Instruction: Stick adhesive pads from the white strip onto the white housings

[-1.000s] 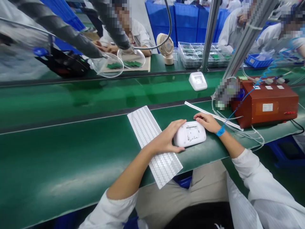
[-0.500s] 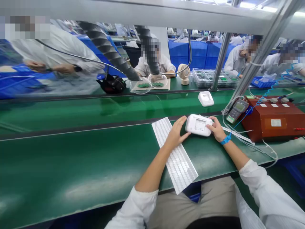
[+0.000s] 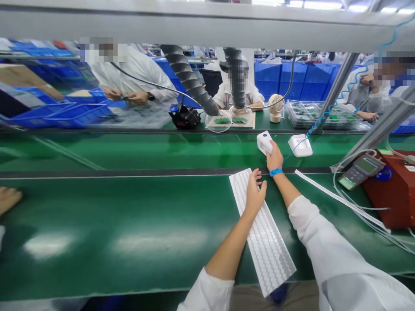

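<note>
My right hand (image 3: 274, 156) grips a white plastic device housing (image 3: 265, 142) over the far green strip beyond the dark rail. The housing is tilted, with a small dark round spot on its visible face. A blue wrist strap with a coiled cord circles my right wrist. My left hand (image 3: 256, 193) hovers over a white sticker sheet (image 3: 270, 246) with wavy rows; its fingers are loosely curled and apart, holding nothing. To the right of the held housing, a second white housing (image 3: 300, 146) lies on the far strip, its recessed side up.
A handheld meter (image 3: 361, 170) leans by a red-brown box (image 3: 392, 190) at right, with white tubes and a white strip (image 3: 340, 198) nearby. Metal posts rise at right. Across the bench sit a small fan (image 3: 276, 108) and co-workers. Another person's hand (image 3: 9, 199) shows at far left.
My right hand has carried the white housing forward and turned it over. My left hand has let go of it. The view has swung left, and another person's hand has appeared at the left edge.
</note>
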Motion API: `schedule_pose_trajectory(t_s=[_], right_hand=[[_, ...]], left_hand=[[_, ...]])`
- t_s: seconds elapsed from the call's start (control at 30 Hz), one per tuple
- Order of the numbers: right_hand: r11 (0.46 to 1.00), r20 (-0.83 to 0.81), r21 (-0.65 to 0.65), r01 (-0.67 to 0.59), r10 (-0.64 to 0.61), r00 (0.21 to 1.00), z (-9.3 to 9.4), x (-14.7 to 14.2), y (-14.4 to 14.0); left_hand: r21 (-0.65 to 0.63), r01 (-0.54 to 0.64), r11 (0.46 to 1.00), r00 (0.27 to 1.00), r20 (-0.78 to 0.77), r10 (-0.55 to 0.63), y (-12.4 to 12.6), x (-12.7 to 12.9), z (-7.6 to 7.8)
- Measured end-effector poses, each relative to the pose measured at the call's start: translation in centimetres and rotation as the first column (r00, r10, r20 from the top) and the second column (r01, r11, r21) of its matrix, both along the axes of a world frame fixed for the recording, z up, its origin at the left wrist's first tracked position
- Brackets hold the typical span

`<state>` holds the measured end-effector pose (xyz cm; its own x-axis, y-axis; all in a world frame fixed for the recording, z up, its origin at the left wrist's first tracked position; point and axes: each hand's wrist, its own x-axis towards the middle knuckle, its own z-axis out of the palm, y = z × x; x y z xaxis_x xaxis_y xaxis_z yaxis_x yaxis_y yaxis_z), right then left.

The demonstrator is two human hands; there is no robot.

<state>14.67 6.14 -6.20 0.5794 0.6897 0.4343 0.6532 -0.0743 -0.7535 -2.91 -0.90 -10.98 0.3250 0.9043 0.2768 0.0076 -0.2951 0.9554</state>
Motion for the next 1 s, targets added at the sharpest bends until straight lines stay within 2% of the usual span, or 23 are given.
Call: schedule_pose_trajectory(t_s=[0.07,0.17,0.43,0.57,0.67,0.73,0.77,0.8,0.87,0.9,0.93,1.0], right_hand=[[0.999,0.054,-0.044,-0.007,0.01,0.999,0.0,0.1,2.1],[0.995,0.112,-0.101,-0.023,0.035,0.993,-0.4,0.0,3.6],[0.982,0.21,-0.153,-0.112,0.143,0.967,-2.1,-1.8,3.7],[0.981,0.248,-0.13,-0.142,0.171,0.954,-1.9,-2.2,3.8],[0.986,0.268,-0.098,-0.135,0.156,0.951,-1.4,-1.3,3.5],[0.996,0.259,-0.078,-0.04,0.059,0.964,-1.0,0.5,3.0],[0.996,0.246,-0.08,0.044,-0.023,0.969,-0.8,1.8,2.6],[0.977,0.235,-0.107,0.183,-0.154,0.96,-0.6,3.2,2.1],[0.871,0.23,-0.233,0.433,-0.383,0.895,-0.4,6.2,1.1],[0.81,0.215,-0.317,0.493,-0.445,0.87,-0.4,7.5,0.6],[0.761,0.185,-0.399,0.511,-0.479,0.858,-0.5,8.6,0.2],[0.723,0.141,-0.477,0.5,-0.499,0.855,-0.8,9.9,-0.2]], left_hand=[[-0.01,-0.008,1.0,1.0,0.006,0.008,-0.3,0.2,0.2],[-0.02,-0.008,1.0,1.0,0.008,0.008,-0.7,0.4,0.6],[-0.045,0.0,0.999,1.0,0.025,0.001,-0.9,0.1,0.9],[-0.056,0.01,0.998,1.0,0.024,-0.009,-0.7,-0.1,1.1],[-0.064,0.02,0.998,1.0,0.019,-0.018,-0.6,-0.2,1.2],[-0.068,0.02,0.997,1.0,0.016,-0.019,-0.6,-0.3,1.3],[-0.07,0.019,0.997,1.0,0.014,-0.018,-0.6,-0.3,1.2],[-0.072,0.018,0.997,1.0,0.012,-0.017,-0.6,-0.3,1.2],[-0.075,0.018,0.997,1.0,0.01,-0.017,-0.7,-0.3,1.2],[-0.076,0.019,0.997,1.0,0.008,-0.018,-0.7,-0.3,1.2],[-0.077,0.02,0.997,1.0,0.008,-0.019,-0.7,-0.3,1.1],[-0.078,0.021,0.997,1.0,0.007,-0.02,-0.7,-0.3,1.1]])
